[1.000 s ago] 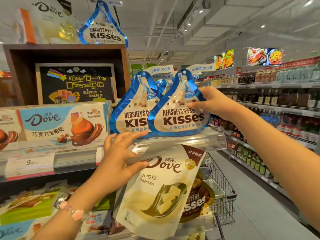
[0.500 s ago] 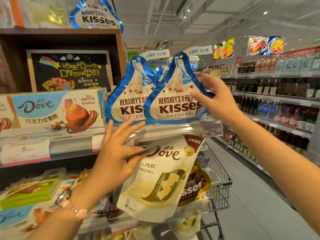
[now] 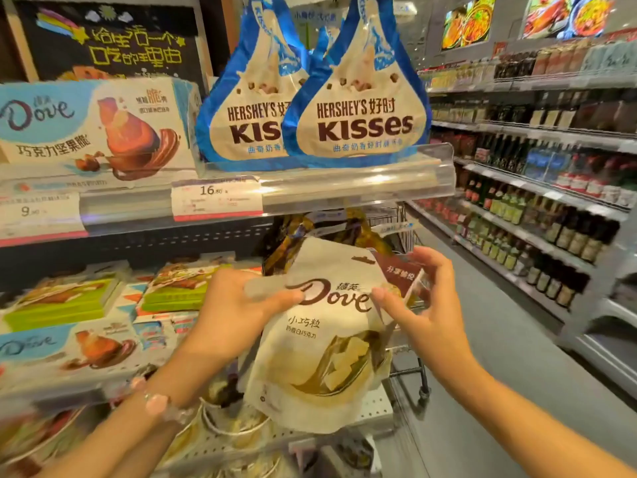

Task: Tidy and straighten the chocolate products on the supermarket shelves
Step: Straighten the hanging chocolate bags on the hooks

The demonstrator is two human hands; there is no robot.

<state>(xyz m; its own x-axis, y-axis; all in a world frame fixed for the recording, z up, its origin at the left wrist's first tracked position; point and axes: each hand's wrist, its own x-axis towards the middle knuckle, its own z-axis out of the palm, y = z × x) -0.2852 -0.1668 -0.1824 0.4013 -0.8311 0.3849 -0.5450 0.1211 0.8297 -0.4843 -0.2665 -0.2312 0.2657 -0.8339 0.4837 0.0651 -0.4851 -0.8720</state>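
Room: I see a supermarket aisle with a grey floor (image 3: 510, 391); bottle shelves (image 3: 537, 215) run along the right wall into the distance, and lit food pictures (image 3: 468, 20) hang high on the far right.
Upper shelf: a clear plastic rail (image 3: 344, 181) fronts it, carrying a white price tag (image 3: 217, 198) at its left part.
On the upper shelf: two Kisses bags (image 3: 358, 112) stand upright behind the rail, the right one overlapping the left; a Dove box (image 3: 93, 129) lies to their left, lengthwise along the shelf edge.
Lower shelf: flat Dove boxes (image 3: 69, 346) and green-edged packs (image 3: 65, 305) sit to the left; their print is blurred.
Task item: the Dove pouch (image 3: 324, 339) sits in front of the lower shelf, below the rail, near me, between my two hands.
Pouch direction: its long axis runs top to bottom, tilted a little so the top leans right; the printed face points at me.
Pouch material: glossy cream film, soft and slightly creased, a rounded rectangle with a brown corner patch at top right.
Kisses shape: teardrop bags, blue-edged, shiny.
Left hand (image 3: 231, 312): grasping the pouch's upper left edge, thumb on the front.
Right hand (image 3: 424, 305): pinching the pouch's upper right corner, thumb on the front.
Behind the pouch: a brown-gold bag (image 3: 293, 243) and a wire cart (image 3: 410, 232), partly hidden.
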